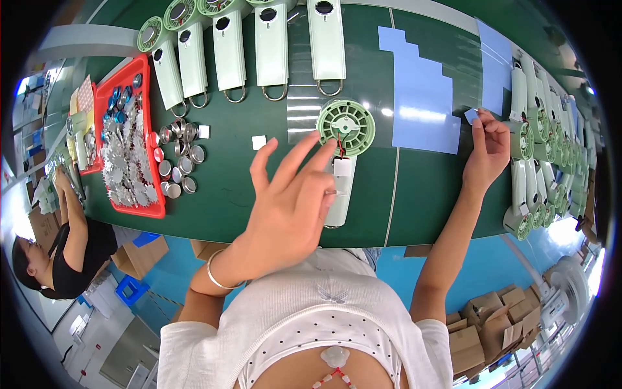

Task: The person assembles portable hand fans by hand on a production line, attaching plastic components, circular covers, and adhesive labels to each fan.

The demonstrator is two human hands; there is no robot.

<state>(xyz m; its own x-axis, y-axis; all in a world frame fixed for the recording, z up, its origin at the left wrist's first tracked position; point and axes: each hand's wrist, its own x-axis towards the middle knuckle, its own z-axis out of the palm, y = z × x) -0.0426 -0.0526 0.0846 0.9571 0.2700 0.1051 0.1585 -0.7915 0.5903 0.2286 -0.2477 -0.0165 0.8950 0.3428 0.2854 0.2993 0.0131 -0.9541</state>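
A pale green handheld fan (346, 126) lies on the table before me, its round head uncovered and red wires showing. A white square pad (342, 167) sits on it just below the head. My left hand (285, 201) is over the left side of its handle with the fingers spread; I cannot tell whether the fingertips touch the fan. At the right, my right hand (489, 146) pinches a small blue square piece (472, 116) between thumb and finger. Close to that hand is a stepped blue sheet (424, 97) lying flat.
Several assembled green fans (271, 48) line the far left edge. A red tray (155, 206) holds silvery toothed discs, with round metal caps (186, 165) beside it. Another white pad (259, 142) lies nearby. Stacked fans (534, 142) crowd the right. A person (71, 249) works at far left.
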